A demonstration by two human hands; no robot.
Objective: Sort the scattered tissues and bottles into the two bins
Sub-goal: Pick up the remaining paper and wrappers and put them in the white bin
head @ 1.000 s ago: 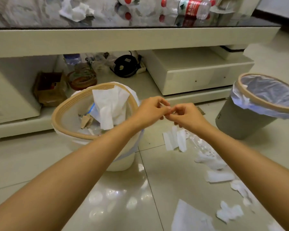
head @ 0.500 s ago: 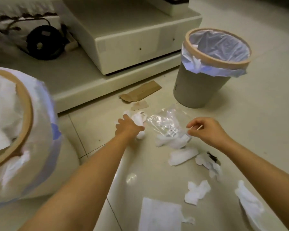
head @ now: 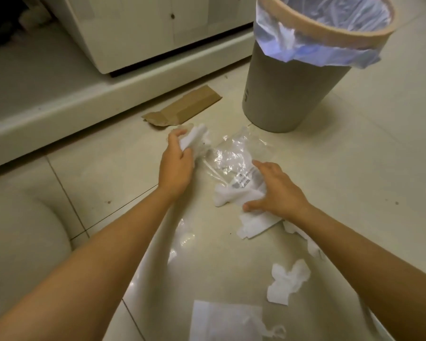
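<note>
My left hand [head: 176, 163] grips a crumpled white tissue [head: 194, 139] on the floor tiles. My right hand [head: 274, 190] rests on a white tissue [head: 231, 196] beside a clear plastic wrapper [head: 234, 156], thumb and fingers closing around the tissue. More tissues lie nearby: a flat one [head: 255, 225] under my right wrist, a crumpled one [head: 288, 283] lower right, and a large sheet [head: 221, 321] at the bottom edge. The grey bin [head: 280, 94] with a tan rim and bluish liner stands upper right. The white bin [head: 22, 242] shows only as a blurred side at the left.
A piece of brown cardboard [head: 185, 107] lies on the floor against the base of a cream cabinet [head: 133, 33]. The cabinet's low plinth [head: 84, 107] runs along the back left. Open floor tiles extend to the right of the grey bin.
The view has tilted down and closer to the floor. My left hand has closed round the tissue it was reaching. My right hand has dropped from holding a small stick onto the tissue by the wrapper.
</note>
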